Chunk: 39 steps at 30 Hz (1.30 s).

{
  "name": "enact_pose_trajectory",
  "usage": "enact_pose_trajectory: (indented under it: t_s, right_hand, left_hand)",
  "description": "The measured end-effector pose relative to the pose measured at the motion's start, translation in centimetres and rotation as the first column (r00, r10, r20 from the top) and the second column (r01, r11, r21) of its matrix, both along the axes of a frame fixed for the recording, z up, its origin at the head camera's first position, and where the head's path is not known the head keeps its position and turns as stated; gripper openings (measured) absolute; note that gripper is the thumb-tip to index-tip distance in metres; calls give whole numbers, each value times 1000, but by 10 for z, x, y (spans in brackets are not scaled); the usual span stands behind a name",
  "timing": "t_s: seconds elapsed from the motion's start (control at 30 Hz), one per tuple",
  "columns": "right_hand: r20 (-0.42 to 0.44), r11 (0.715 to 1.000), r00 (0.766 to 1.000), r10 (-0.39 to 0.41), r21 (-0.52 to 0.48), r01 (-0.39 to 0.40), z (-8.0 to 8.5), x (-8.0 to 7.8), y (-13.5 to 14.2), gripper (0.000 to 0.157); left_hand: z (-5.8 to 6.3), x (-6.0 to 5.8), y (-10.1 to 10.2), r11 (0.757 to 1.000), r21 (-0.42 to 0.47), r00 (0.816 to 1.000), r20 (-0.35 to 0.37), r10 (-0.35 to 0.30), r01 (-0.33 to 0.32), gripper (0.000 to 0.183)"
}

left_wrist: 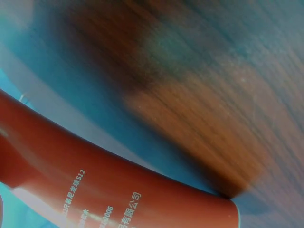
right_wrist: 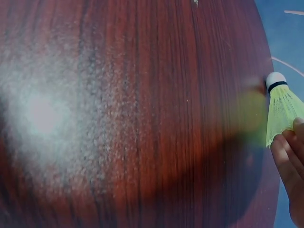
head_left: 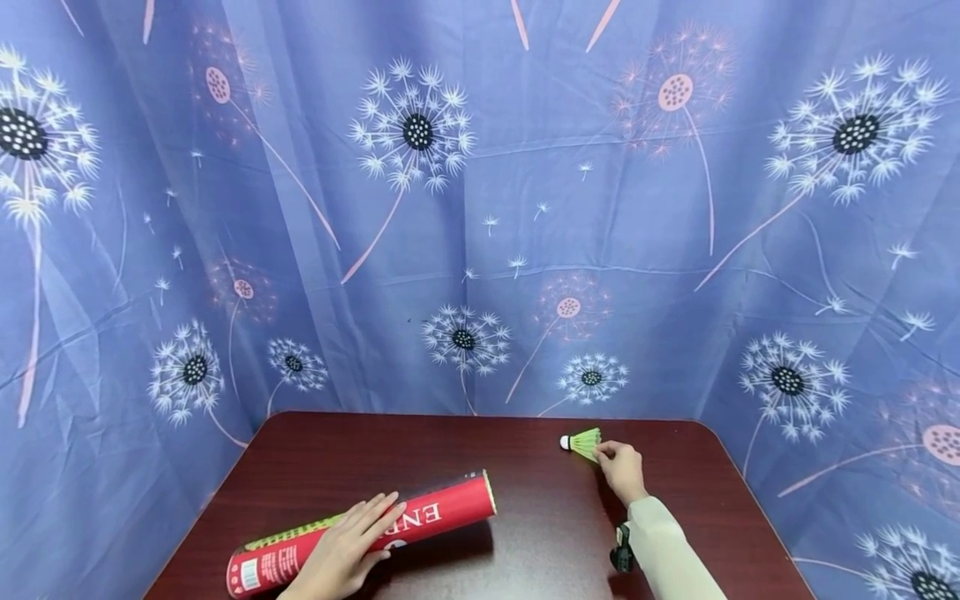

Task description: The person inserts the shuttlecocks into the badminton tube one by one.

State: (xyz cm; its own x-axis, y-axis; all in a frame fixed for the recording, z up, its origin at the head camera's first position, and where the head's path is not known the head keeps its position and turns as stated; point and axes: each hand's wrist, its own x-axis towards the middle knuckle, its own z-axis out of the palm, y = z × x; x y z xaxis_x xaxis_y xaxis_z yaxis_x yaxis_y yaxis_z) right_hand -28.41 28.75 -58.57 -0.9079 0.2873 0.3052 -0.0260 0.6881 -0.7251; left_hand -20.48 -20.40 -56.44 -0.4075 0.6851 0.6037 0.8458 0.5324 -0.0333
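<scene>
My right hand (head_left: pixel 624 472) pinches the feathered skirt of a yellow-green shuttlecock (head_left: pixel 583 443) between thumb and fingers. Its white cork with a black band points left, near the table's far edge. In the right wrist view, the fingers (right_wrist: pixel 288 154) hold the skirt's open rim, and the shuttlecock (right_wrist: pixel 282 107) has its cork upward. At the front left, my left hand (head_left: pixel 351 540) holds a red shuttlecock tube (head_left: pixel 450 506), fingers across its top and thumb on the near side. White print covers the tube (left_wrist: pixel 118 190) in the left wrist view.
A dark reddish-brown, glossy wooden table (head_left: pixel 540 533) lies under both hands. Blue curtains (head_left: pixel 510 208) with dandelion prints stand around its back and sides. The tube slants from the front left, its far end toward the middle of the table.
</scene>
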Motion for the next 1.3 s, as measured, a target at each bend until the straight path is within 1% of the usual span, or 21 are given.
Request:
enact_pose_trajectory:
  t_s: [0.3, 0.4, 0.53, 0.73, 0.9, 1.1, 1.3]
  right_hand:
    - [28, 999, 999, 26, -31, -25, 11, 10, 2, 11]
    - [20, 999, 999, 40, -36, -40, 13, 12, 1, 11]
    - [-18, 997, 998, 59, -41, -59, 13, 14, 0, 8]
    - [-66, 993, 993, 93, -60, -97, 17, 18, -5, 6]
    - [-105, 987, 985, 134, -78, -143, 22, 21, -11, 5]
    - [-147, 972, 972, 184, -120, -202, 25, 26, -21, 7]
    - [-194, 958, 956, 221, -140, -250, 27, 34, -31, 5]
  left_hand:
    - [3, 0, 0, 1000, 0, 1000, 13, 1, -1, 54]
    - [3, 0, 0, 1000, -2, 1000, 9, 2, -2, 56]
    - [4, 0, 0, 1000, -10, 1000, 12, -1, 1, 54]
    - [6, 0, 0, 1000, -12, 1000, 17, -6, 6, 63]
    - [8, -1, 1, 1000, -7, 1000, 22, -10, 10, 54]
    - [9, -2, 2, 1000, -1, 1000, 18, -6, 6, 54]
    - [10, -2, 2, 1000, -4, 1000, 4, 14, -14, 52]
